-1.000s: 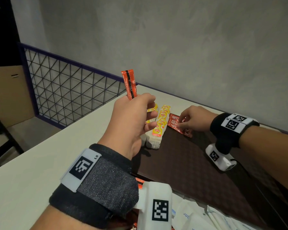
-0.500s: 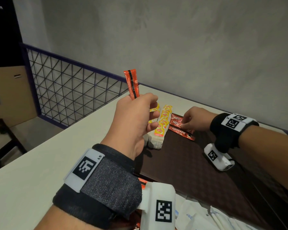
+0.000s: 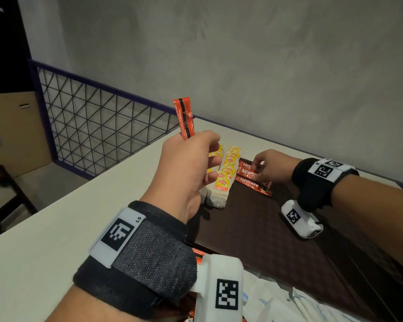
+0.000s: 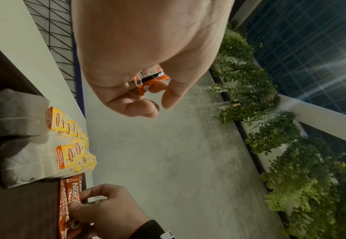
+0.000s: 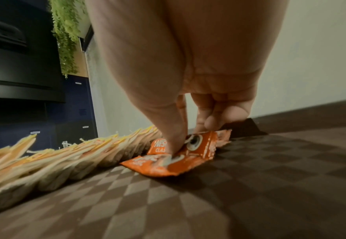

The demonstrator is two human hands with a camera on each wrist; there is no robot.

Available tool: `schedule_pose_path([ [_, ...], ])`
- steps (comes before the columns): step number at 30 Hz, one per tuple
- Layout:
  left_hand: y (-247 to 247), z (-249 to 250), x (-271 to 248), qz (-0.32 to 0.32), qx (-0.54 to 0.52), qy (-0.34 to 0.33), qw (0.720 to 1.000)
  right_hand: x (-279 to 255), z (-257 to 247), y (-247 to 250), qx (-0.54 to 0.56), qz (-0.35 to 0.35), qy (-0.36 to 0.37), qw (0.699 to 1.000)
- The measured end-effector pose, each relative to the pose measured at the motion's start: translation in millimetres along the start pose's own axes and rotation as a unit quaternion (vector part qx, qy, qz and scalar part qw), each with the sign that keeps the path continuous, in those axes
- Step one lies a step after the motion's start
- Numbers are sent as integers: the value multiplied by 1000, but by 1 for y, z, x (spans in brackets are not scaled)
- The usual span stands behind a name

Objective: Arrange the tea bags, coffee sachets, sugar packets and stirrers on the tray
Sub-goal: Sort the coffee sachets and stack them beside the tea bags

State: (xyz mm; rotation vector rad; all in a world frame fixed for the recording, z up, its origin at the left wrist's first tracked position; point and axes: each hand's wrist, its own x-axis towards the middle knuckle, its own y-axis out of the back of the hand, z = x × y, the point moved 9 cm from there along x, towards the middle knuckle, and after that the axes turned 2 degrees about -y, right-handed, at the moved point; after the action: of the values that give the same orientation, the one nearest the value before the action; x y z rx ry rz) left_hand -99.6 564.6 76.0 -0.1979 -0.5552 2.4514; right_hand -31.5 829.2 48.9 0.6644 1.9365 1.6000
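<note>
Nearest, at the lower edge of the head view: white paper packets [image 3: 277, 305] heaped just short of the tray's near edge, with a sliver of red sachets [image 3: 199, 253] showing beside the left wristband. Beyond them, a dark brown checkered tray [image 3: 254, 228] lying flat on the pale tabletop [image 3: 56, 228]. Above the tray's left edge, left hand [image 3: 184, 173] raised clear of the surface, fingers curled around one upright coffee sachet [image 3: 184, 117], its top sticking out above the fist. Farther on, two rows of tea bags [image 3: 223, 180] with yellow tags, lined along the tray's left side. Just right of them, at the tray's far corner, a few coffee sachets on the tray [image 3: 254, 180] lying flat, overlapping. Right hand [image 3: 270, 166] down on these, thumb and fingertips pinching the top one. Behind everything, a wire mesh railing [image 3: 98, 126] and a grey wall [image 3: 242, 66].
</note>
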Motion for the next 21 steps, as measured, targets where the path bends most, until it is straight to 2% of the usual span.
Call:
schedule_pose_path([
  [11,1,-1,1,2,12,2,1000,3,-5,0,-36,-12,-16,999],
  [21,0,-2,2,1,12,5,1000,5,-4,10,-68,63,-6,996],
])
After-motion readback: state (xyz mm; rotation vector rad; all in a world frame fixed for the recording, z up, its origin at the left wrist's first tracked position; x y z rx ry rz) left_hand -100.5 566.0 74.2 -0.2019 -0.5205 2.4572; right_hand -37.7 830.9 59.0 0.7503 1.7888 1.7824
